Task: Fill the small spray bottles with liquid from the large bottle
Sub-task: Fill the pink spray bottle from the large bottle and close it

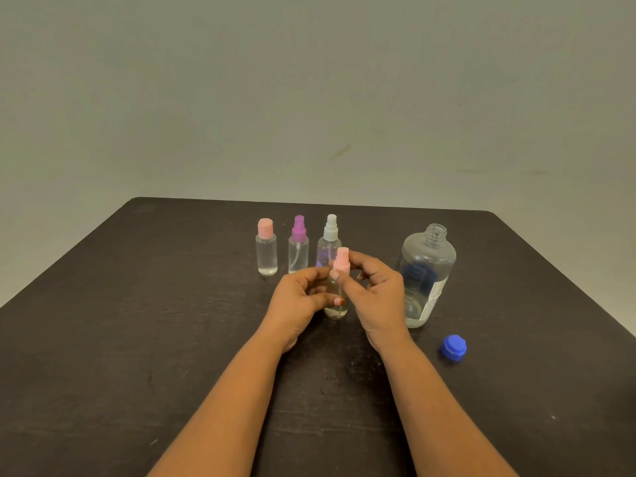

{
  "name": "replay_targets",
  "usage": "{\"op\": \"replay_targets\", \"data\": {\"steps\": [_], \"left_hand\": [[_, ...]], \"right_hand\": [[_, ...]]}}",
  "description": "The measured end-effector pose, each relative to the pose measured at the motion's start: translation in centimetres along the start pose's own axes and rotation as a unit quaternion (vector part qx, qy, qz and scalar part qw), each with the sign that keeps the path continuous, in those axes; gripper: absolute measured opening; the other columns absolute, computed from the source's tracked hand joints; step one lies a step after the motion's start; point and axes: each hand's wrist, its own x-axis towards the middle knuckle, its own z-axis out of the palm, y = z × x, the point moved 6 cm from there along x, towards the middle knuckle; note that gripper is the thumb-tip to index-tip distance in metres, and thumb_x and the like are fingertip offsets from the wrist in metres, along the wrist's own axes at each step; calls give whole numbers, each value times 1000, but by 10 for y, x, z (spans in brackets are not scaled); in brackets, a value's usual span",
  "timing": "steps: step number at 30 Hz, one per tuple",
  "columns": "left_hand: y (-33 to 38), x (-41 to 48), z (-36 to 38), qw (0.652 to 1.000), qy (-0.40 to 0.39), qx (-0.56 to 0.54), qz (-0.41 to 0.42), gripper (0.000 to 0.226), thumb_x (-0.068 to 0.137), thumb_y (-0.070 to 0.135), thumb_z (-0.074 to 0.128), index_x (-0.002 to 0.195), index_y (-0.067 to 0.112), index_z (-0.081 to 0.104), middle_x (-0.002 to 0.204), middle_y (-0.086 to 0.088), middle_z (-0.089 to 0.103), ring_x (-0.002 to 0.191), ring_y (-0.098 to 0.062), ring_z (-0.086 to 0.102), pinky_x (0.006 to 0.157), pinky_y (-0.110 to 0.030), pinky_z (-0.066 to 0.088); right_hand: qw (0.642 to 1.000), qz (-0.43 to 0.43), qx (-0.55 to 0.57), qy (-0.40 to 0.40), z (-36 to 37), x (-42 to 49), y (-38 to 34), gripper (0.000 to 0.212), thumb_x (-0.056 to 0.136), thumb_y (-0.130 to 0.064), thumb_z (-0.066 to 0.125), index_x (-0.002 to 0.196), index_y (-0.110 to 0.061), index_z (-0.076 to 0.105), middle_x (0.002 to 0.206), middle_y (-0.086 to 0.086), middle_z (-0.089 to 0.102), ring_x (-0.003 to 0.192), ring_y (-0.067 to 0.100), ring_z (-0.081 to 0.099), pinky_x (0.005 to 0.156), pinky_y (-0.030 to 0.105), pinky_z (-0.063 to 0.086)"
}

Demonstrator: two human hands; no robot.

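Note:
A small clear spray bottle [335,306] with a pink spray top [341,258] stands on the dark table [137,321] between my hands. My left hand [299,301] grips its body. My right hand [375,287] pinches the pink top with thumb and fingers. To the right stands the large clear bottle [425,273], uncapped, with liquid low in it. Its blue cap [453,346] lies on the table in front of it. Behind my hands stand three small bottles in a row: pink-capped [266,247], purple sprayer [298,246], white sprayer [329,241].
A plain grey-green wall [309,98] rises behind the table's far edge. The table's corners show at back left and back right.

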Motion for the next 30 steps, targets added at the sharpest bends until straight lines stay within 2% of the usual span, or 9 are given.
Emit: {"op": "replay_targets", "data": {"steps": [5,8,11,14,19,24,30], "left_hand": [[1,0,0,1000,2,-4,2,39,75,-16,61,102,11,64,93,-4,70,90,-15,68,87,-30,55],[0,0,1,1000,1,-3,1,39,75,-16,62,106,9,63,95,-5,70,93,-17,67,89,-32,54],[0,0,0,1000,8,-5,-4,41,75,-15,62,111,3,61,96,-8,70,95,-19,67,91,-34,53],[-1,0,0,1000,8,-6,-3,41,74,-16,62,111,2,62,97,-9,70,94,-18,68,91,-34,53],[-1,0,0,1000,6,-7,2,42,74,-18,61,110,2,62,87,-1,71,82,-8,69,84,-26,56],[1,0,0,1000,6,1,6,41,74,-18,61,109,3,62,85,1,70,78,-4,69,80,-22,56],[0,0,-1,1000,8,1,4,42,74,-16,63,111,3,62,92,-3,71,88,-11,68,88,-29,54]], "right_hand": [[1000,6,-19,11,-2,1,0,33,72,-20,78,102,-26,66,95,0,68,82,22,59,76,47,52],[1000,7,0,0,0,-1,1,30,72,-31,74,101,-34,66,96,-2,69,86,22,59,79,50,51],[998,10,50,-22,2,-2,0,25,76,-42,65,100,-49,67,103,-2,70,102,26,61,89,52,49],[998,-2,52,-26,1,-2,-2,23,81,-31,65,98,-47,68,102,4,70,101,25,63,89,51,51],[999,10,39,14,-4,2,4,31,75,-14,75,94,-37,69,98,3,71,95,20,66,85,50,53],[999,10,39,26,-5,2,5,29,70,-18,79,92,-33,69,93,0,71,90,24,65,80,52,53],[993,9,106,-48,4,-3,-4,24,84,-19,63,102,-33,70,106,4,71,107,22,63,94,45,49]]}}
